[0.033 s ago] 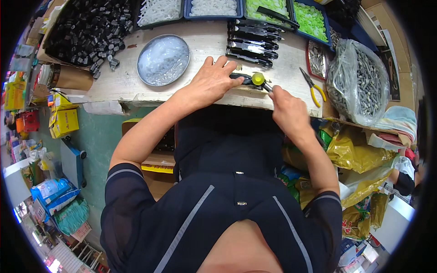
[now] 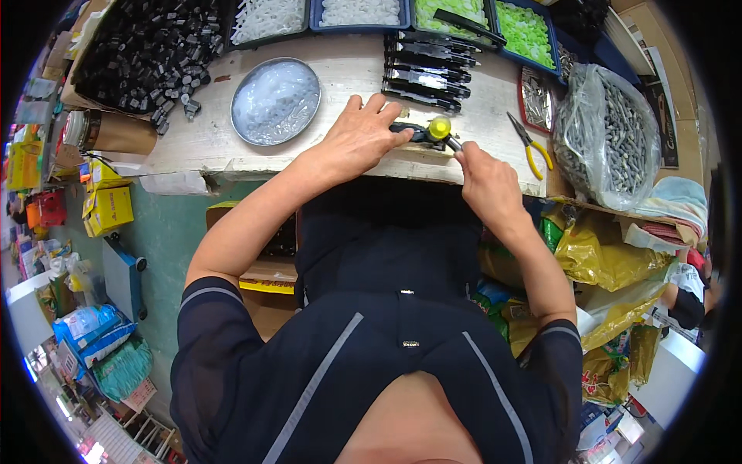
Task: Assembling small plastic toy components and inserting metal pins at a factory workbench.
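My right hand [image 2: 493,185] is closed round the metal handle of a small hammer with a round yellow head [image 2: 439,128]. The head sits over the right end of a dark, narrow part [image 2: 410,131] at the bench's front edge. My left hand [image 2: 363,131] pins the part's left end with the thumb, its other fingers resting on the bench. The part's right end is partly hidden by the hammer head, and I cannot tell whether they touch. Beyond my hands, several similar black assemblies [image 2: 425,76] lie in a row.
A round metal dish [image 2: 276,100] of whitish contents stands left. Black pieces [image 2: 154,58] are heaped beyond it. Trays of white [image 2: 363,11] and green pieces [image 2: 524,32] line the back. Right are yellow-handled pliers [image 2: 533,151] and a clear bag of metal parts [image 2: 607,135].
The hammer head has risen slightly, and my right hand has shifted a little with it. My left hand stays on the dark part.
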`<act>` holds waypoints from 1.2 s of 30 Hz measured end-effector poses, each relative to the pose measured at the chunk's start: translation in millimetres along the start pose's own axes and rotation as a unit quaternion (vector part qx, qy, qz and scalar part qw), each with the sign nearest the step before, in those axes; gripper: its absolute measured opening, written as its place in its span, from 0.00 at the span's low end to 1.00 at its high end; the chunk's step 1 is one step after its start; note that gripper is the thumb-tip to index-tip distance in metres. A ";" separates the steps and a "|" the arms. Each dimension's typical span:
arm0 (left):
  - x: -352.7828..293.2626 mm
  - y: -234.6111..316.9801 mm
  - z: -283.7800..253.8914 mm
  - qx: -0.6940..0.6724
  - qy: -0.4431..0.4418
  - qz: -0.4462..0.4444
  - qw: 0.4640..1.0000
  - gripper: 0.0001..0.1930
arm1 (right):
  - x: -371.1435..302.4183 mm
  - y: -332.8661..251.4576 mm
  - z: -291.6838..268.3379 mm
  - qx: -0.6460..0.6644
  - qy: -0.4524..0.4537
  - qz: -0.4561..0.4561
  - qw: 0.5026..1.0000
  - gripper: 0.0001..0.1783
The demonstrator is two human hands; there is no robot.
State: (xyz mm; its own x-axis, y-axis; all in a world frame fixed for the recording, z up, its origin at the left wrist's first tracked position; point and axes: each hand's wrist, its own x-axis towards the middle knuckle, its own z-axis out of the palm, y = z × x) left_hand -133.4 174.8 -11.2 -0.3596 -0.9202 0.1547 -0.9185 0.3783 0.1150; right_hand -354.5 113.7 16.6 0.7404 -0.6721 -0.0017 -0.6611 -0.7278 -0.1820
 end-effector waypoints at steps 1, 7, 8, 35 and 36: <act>1.3 1.3 1.2 -0.003 0.001 0.002 1.000 0.25 | -0.9 4.0 -1.6 0.011 0.013 -0.011 1.000 0.07; -0.5 0.6 1.4 -0.024 0.016 0.001 1.000 0.23 | -2.5 0.5 10.9 0.013 0.020 -0.002 1.000 0.07; -1.0 0.1 3.3 -0.054 0.013 -0.002 0.998 0.23 | -1.9 -3.5 7.2 -0.003 0.002 0.003 1.000 0.07; -17.9 67.8 47.4 -0.084 0.315 -0.153 0.933 0.20 | 58.5 -34.8 -17.2 0.214 0.121 -0.045 0.968 0.10; -16.9 73.2 53.8 -0.077 0.297 -0.144 0.941 0.20 | 57.2 -37.6 -13.7 0.213 0.125 -0.058 0.967 0.11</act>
State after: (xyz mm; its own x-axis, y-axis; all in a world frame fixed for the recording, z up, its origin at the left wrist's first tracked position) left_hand -203.4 212.6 -58.1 0.0975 -0.7853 0.6113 -0.9130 0.1739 0.3691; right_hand -289.0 100.7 36.8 0.7189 -0.6396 0.2722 -0.4254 -0.7145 -0.5554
